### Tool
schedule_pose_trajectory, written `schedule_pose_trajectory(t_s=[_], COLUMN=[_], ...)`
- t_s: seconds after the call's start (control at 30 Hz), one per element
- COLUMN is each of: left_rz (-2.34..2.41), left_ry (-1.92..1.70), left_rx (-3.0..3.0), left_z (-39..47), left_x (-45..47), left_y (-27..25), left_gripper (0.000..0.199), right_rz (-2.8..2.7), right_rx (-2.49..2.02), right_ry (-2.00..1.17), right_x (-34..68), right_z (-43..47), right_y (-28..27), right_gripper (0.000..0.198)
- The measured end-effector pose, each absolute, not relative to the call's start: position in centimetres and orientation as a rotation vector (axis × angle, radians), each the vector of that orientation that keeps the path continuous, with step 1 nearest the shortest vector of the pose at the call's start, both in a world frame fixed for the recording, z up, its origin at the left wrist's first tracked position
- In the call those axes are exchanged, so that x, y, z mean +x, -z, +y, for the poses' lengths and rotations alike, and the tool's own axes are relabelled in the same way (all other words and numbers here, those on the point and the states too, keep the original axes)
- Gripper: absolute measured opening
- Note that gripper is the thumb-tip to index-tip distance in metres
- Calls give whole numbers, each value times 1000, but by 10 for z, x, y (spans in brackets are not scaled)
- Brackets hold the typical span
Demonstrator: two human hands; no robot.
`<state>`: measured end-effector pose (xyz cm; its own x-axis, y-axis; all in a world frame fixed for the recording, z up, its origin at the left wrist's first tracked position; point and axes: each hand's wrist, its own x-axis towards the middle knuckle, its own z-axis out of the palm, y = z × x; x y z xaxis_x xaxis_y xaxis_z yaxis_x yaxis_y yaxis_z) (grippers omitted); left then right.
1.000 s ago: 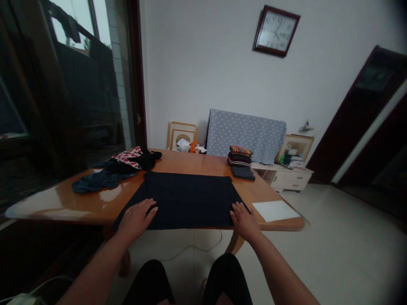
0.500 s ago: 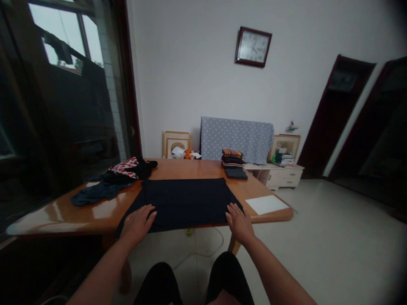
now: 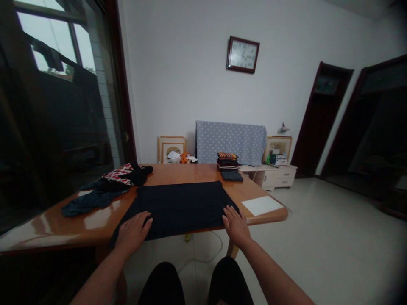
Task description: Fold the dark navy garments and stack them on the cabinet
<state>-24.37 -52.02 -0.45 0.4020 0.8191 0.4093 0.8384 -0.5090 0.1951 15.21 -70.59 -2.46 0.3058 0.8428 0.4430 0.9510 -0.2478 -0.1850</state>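
Note:
A dark navy garment [image 3: 181,207] lies spread along the near side of the wooden table, its front edge hanging slightly over. My left hand [image 3: 135,231] rests palm down on its left part, fingers stretched out. On the right side, my right hand [image 3: 234,223] lies flat over the garment's near corner, fingers a little apart. Neither hand grips the cloth. What kind of garment it is, I cannot tell.
Loose clothes [image 3: 111,184] sit in a heap at the table's left. A stack of folded clothes [image 3: 227,161] stands at the far right, with a folded dark grey piece [image 3: 232,176] before it. A white sheet [image 3: 262,205] lies near the right corner of the table [image 3: 178,171].
The view has turned a little, so the room sits differently in the picture. Both hands stay flat on the garment, with hardly any movement against it.

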Motion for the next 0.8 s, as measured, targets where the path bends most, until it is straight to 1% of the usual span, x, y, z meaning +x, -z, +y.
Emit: schedule_pose_trajectory(t_s=[0.8], left_rz=[-1568], left_ry=[768], left_rx=[-2591], left_z=[-525], left_x=[-242], left_y=[3], left_gripper=[41], right_rz=[-1590], right_rx=[-2163], right_ry=[394], right_x=[151], right_z=[-706], right_y=[28], right_gripper=[52])
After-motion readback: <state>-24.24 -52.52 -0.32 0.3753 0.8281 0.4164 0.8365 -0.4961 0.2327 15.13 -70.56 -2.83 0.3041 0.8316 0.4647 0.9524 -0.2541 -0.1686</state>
